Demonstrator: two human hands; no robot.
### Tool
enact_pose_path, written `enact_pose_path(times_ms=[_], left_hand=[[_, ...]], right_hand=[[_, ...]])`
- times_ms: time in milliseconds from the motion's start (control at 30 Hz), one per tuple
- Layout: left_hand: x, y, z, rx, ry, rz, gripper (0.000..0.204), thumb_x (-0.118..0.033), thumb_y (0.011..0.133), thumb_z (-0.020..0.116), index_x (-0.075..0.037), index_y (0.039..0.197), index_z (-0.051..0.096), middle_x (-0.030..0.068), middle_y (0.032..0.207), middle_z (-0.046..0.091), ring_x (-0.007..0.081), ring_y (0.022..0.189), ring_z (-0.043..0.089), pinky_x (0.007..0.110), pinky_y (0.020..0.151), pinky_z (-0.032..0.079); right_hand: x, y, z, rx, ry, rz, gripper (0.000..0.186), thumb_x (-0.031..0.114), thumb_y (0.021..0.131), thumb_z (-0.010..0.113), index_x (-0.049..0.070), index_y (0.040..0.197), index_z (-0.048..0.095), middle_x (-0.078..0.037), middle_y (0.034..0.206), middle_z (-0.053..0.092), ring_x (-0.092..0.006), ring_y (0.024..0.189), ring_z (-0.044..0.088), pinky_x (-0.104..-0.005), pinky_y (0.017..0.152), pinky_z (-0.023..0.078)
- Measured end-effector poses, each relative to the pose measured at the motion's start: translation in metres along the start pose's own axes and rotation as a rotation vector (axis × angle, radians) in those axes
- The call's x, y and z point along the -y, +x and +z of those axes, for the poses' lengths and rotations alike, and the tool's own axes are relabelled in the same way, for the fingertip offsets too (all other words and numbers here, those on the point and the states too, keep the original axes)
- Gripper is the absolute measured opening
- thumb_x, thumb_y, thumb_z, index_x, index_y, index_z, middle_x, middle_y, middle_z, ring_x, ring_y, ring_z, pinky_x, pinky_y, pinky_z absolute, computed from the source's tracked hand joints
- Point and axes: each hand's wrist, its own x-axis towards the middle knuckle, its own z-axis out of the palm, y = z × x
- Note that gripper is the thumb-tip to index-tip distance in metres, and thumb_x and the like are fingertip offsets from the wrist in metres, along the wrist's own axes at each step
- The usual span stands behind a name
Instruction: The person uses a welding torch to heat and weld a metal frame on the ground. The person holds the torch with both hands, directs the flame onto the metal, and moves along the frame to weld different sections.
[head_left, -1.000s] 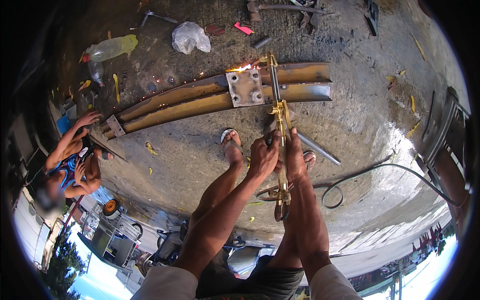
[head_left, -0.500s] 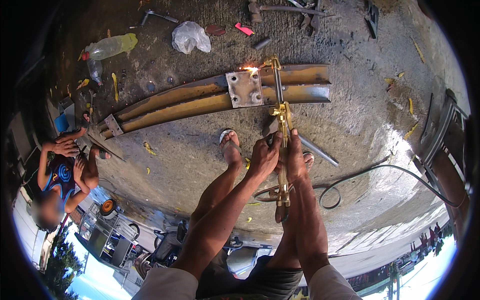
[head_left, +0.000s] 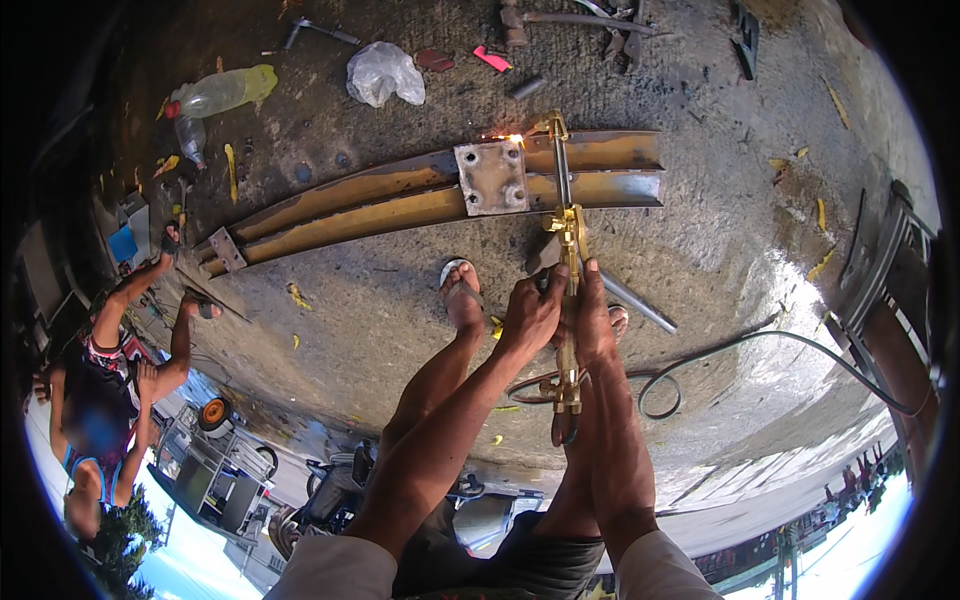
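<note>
Gripping the brass cutting torch [head_left: 567,290], left hand [head_left: 530,312] and right hand [head_left: 594,325] close around its handle.

1. A clear plastic bottle with a yellowish tint [head_left: 222,90] lies on its side on the concrete at the upper left.
2. A smaller clear bottle [head_left: 190,140] lies just below it, its red cap toward the larger bottle.
3. A crumpled translucent white plastic bag [head_left: 382,74] sits on the ground right of the bottles, above the steel beams.
</note>
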Motion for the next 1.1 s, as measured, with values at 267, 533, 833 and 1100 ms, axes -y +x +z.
enact_pose_path(times_ms=[267,533,833,1100], left_hand=[[-0.011,-0.012,0.003,-0.046,-0.074,-0.013,0.046,-0.043,0.101,0.052,0.0,0.109,0.064,0.0059,0.057,0.054,0.0189,0.042,0.061,0.03,0.037,0.051],[-0.004,-0.006,-0.007,-0.171,0.0,0.145,0.049,-0.043,0.101,0.05,0.004,0.1,0.063,0.0088,0.052,0.054,0.0218,0.04,0.06,0.033,0.036,0.048],[0.007,0.003,-0.018,-0.2,0.062,0.134,0.048,-0.043,0.102,0.049,0.001,0.113,0.065,0.0041,0.055,0.054,0.0153,0.039,0.055,0.028,0.034,0.046],[0.017,0.01,-0.018,-0.263,0.056,0.219,0.053,-0.042,0.1,0.052,0.007,0.085,0.065,0.0209,0.054,0.058,0.0356,0.049,0.062,0.044,0.049,0.045]], right_hand=[[0.003,0.002,-0.004,0.13,0.105,0.028,0.062,0.074,0.095,0.033,0.017,0.102,0.056,0.004,0.057,0.045,-0.0086,0.039,0.034,-0.0248,0.036,0.027],[-0.001,0.016,0.011,0.1,-0.019,-0.009,0.062,0.073,0.094,0.037,0.015,0.099,0.057,0.001,0.06,0.05,-0.0107,0.041,0.041,-0.0253,0.036,0.03],[-0.011,0.03,0.019,0.066,-0.064,-0.015,0.064,0.076,0.091,0.039,0.015,0.096,0.058,0.001,0.06,0.051,-0.0114,0.041,0.043,-0.0264,0.036,0.032],[-0.015,0.033,0.022,0.054,-0.07,-0.07,0.066,0.077,0.09,0.04,0.015,0.097,0.059,0.001,0.06,0.051,-0.0113,0.042,0.045,-0.0264,0.037,0.034]])
